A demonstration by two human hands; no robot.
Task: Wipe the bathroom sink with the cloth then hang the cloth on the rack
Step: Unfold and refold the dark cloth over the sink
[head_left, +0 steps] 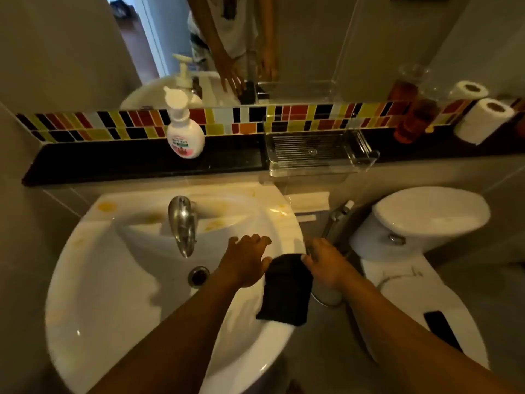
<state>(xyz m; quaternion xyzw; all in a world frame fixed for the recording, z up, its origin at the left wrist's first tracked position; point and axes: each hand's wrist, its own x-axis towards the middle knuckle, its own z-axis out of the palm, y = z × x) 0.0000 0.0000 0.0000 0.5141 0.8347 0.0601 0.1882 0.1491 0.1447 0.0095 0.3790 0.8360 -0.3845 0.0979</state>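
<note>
Left hand [246, 261] spread palm-down over the right side of the sink [93, 280], fingers fanned and relaxed, thumb just touching the upper corner of the cloth [285, 290]. Right hand [326, 265] on the far side of that same cloth, fingertips pinching its other top corner, wrist angled inward. Held between the two hands, then: a dark cloth draped over the sink's right rim, most of it hanging down the outer edge.

Judged to be the very start of the job, the cloth only being gathered up, no wiping yet. Yellowish stains left on the rim beyond the left hand and behind the faucet [181, 223], which argued the same. Called for next: a fuller grasp on the cloth, bunched into one palm, then carried forward and left toward those stains.

Farther beyond the hands, on the dark counter [127, 163], a soap pump bottle [184, 132] and a clear tray [321, 152]. Right of the right hand, a toilet [426, 217]. No hanging rack made out for certain.
</note>
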